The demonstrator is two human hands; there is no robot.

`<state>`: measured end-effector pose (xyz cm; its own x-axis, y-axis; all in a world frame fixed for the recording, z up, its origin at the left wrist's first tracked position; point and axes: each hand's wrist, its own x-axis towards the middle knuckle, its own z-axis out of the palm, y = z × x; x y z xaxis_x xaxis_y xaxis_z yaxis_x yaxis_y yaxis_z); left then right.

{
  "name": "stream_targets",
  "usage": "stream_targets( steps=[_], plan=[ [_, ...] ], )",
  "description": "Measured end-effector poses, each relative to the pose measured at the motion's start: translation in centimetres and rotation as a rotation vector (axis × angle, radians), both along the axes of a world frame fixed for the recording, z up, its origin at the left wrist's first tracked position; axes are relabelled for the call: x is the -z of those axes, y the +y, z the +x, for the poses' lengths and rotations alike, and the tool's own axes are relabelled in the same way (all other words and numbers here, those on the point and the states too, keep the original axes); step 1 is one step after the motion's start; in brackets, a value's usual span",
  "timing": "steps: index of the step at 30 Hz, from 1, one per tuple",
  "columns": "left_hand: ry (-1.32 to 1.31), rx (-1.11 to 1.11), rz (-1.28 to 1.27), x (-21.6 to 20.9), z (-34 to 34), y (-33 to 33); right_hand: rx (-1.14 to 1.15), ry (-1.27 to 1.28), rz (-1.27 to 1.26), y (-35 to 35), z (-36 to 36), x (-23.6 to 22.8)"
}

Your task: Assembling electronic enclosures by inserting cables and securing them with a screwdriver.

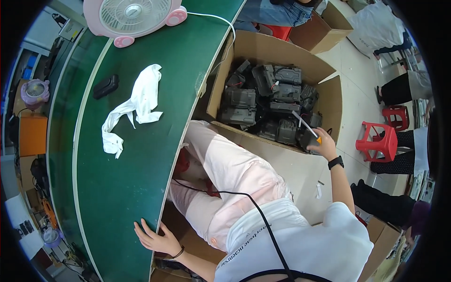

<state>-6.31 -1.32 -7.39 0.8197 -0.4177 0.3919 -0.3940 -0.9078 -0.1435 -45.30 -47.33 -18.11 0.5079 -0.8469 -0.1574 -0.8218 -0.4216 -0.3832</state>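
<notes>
Right hand (pixel 325 144): we grasp the orange-and-white tool (pixel 307 126) over the cardboard box (pixel 331 104) of black parts (pixel 242 97) | left hand (pixel 162 241): fingers spread, holding nothing, at the green table's (pixel 136 183) edge | care: we should hold the tool firmly, its tip clear of wires

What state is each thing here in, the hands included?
Left hand: fingers spread, resting at the edge of the green table.
Right hand: closed on a slim tool.
Cardboard box: open at the top.
Black units: piled in the box.
White cloth: crumpled.
Pink fan: cannot tell whether running.
</notes>
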Motion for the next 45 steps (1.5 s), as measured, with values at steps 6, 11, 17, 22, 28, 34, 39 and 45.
stream_targets(
  steps=[6, 11, 17, 22, 28, 34, 39, 45],
  plan=[
    [-0.022, 0.006, -0.015, -0.1, -0.1, 0.1, -0.149, 0.383, 0.067, -0.7, -3.1, 3.0],
    [-0.02, 0.035, -0.038, -0.2, 0.1, 0.0, -0.031, 0.104, -0.139, -4.6, -1.2, -0.3],
    [-0.034, 0.002, -0.07, -0.2, -0.1, 0.8, 0.59, -0.896, 0.397, -10.1, 0.8, -6.0],
    [0.049, 0.026, -0.074, -0.5, -0.2, 0.6, 0.519, -1.6, 0.351, -8.9, 3.0, -8.4],
    [0.38, 0.368, -0.712, -3.8, -1.7, -4.2, 0.352, -1.825, 0.478, -1.3, 10.6, -19.3],
    [1.467, 0.781, -1.627, -4.0, -7.1, -12.1, 0.218, -1.487, 0.783, 11.4, 19.6, -19.2],
    [1.116, 0.586, -1.826, -4.2, -8.2, -12.5, -0.26, -1.278, 1.093, 15.2, 21.8, -13.7],
    [1.311, 0.398, -2.196, -5.2, -7.9, -9.0, -0.352, -1.031, 0.973, 14.8, 24.2, -7.7]
  ],
)
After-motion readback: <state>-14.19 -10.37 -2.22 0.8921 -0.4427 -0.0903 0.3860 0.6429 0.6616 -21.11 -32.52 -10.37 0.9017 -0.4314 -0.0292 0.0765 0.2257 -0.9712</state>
